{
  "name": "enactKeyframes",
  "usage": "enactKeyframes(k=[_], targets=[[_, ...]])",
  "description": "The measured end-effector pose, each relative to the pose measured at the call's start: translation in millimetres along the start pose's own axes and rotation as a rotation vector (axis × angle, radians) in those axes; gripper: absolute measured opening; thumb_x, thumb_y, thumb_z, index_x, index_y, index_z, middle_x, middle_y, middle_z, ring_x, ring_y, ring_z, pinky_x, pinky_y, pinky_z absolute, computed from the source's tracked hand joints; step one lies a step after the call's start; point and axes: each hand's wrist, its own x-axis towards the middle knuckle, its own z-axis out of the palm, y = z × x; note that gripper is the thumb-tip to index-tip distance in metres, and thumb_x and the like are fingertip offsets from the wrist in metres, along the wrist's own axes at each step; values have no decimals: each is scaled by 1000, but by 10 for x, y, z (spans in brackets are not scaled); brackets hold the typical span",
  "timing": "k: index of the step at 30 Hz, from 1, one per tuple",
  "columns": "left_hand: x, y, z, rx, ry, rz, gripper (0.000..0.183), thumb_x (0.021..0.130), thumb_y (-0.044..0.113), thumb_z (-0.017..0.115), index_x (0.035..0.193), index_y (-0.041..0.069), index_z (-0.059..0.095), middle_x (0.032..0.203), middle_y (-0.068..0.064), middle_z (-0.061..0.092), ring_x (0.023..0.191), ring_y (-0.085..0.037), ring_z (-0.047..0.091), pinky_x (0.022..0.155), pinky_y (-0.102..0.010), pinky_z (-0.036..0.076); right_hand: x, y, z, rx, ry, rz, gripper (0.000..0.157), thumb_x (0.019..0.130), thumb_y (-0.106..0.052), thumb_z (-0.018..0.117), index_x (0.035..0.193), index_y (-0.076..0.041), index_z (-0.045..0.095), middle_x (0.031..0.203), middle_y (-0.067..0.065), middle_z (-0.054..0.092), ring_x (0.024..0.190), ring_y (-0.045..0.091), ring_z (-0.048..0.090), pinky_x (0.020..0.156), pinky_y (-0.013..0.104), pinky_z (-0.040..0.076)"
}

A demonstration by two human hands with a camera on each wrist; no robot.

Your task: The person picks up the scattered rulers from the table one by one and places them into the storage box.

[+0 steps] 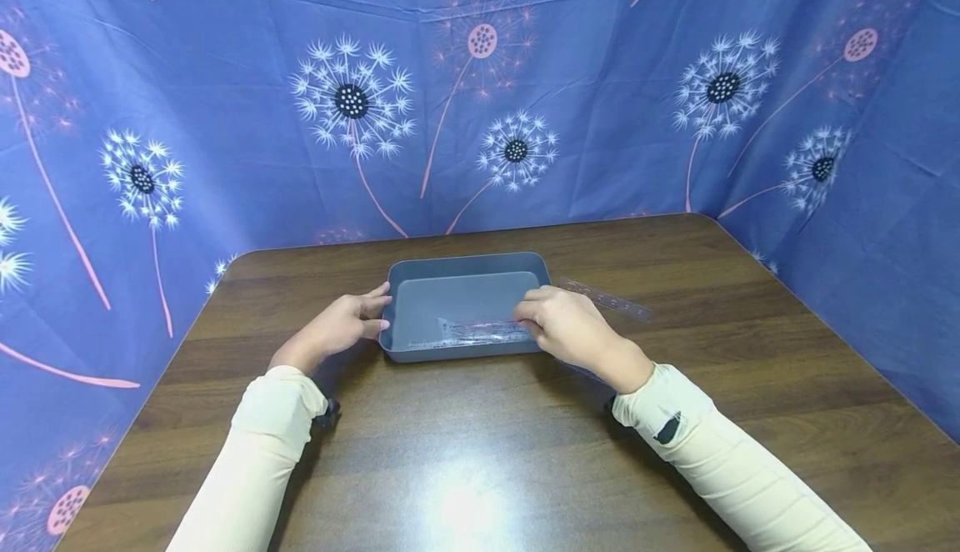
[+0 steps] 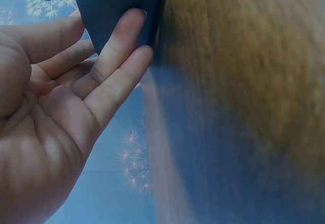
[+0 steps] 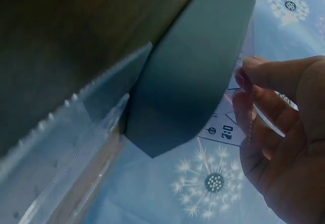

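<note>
A grey rectangular tray point(image 1: 465, 283) lies on the table. My left hand point(image 1: 341, 323) touches its left end with fairly straight fingers, and two fingertips point(image 2: 133, 28) rest against the outer wall in the left wrist view. My right hand point(image 1: 570, 327) pinches the right end of a clear plastic ruler point(image 1: 487, 333) over the near side of the tray. In the right wrist view black markings show on this clear plastic point(image 3: 223, 132) between thumb and fingers. Part of it is hidden by the tray wall.
A clear, pink-tinted strip with cut-outs point(image 1: 607, 298) lies right of the tray. A clear piece with a toothed edge point(image 3: 61, 132) stands close by the tray's end, mostly hidden under the right wrist in the head view. Patterned blue cloth point(image 1: 600, 102) hangs behind the wooden table point(image 1: 750, 327).
</note>
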Motion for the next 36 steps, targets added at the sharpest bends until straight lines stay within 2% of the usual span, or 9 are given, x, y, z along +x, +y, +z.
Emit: enactKeyframes(k=[5,10,15,19,24,27,29,32,36], targets=[[-10,3,6,8,-4,6,55,99,6,59,147,-9,39,162,-18,21,103,-32,70,104,-50,45,1,-13,57,-9,-23,-29,11,86,-10,77,85,-21,74,79,-12,62,74,8,59,61,27,52],[-4,11,6,1,-4,16,54,99,7,59,147,-10,39,162,-19,21,104,-32,70,104,-50,45,-9,-6,73,14,-62,-23,13,86,-9,76,82,-21,74,79,-13,63,72,7,59,61,28,52],[-1,17,1,4,-5,26,54,99,6,59,146,-11,39,162,-20,21,106,-33,68,105,-50,45,-25,-4,52,56,-150,-8,19,91,-7,69,97,-21,79,95,-11,74,86,10,69,71,33,58],[-1,22,5,12,-4,34,54,99,5,59,146,-11,39,161,-21,21,109,-33,67,104,-49,46,-27,-4,38,102,-236,52,21,99,-17,60,110,-22,78,107,-9,75,92,10,71,74,38,59],[1,16,7,26,-3,43,53,99,4,58,145,-12,40,161,-21,22,109,-33,67,102,-48,48,-12,-3,39,159,-299,107,28,103,-36,55,110,-21,78,100,-13,74,85,3,67,74,36,57],[2,11,2,28,-3,41,52,99,4,58,145,-12,39,161,-21,21,108,-33,67,102,-48,48,-2,1,30,170,-312,81,26,103,-34,56,98,-20,78,82,-16,68,68,0,58,65,31,53],[3,11,-1,24,-3,40,53,99,4,58,146,-12,39,161,-21,21,108,-33,67,102,-48,47,5,4,21,176,-318,67,24,102,-32,57,95,-20,77,77,-16,64,62,1,51,61,29,49],[-1,15,-2,20,-2,31,53,99,5,58,146,-11,39,161,-20,21,108,-33,67,104,-49,46,6,8,9,184,-334,69,23,102,-30,58,99,-19,78,81,-15,67,62,0,49,61,26,46],[-5,21,0,10,0,23,53,99,5,58,146,-10,40,162,-19,21,109,-33,67,105,-50,44,0,8,-5,198,-354,83,24,101,-28,58,109,-17,78,96,-11,73,67,0,54,68,27,50]])
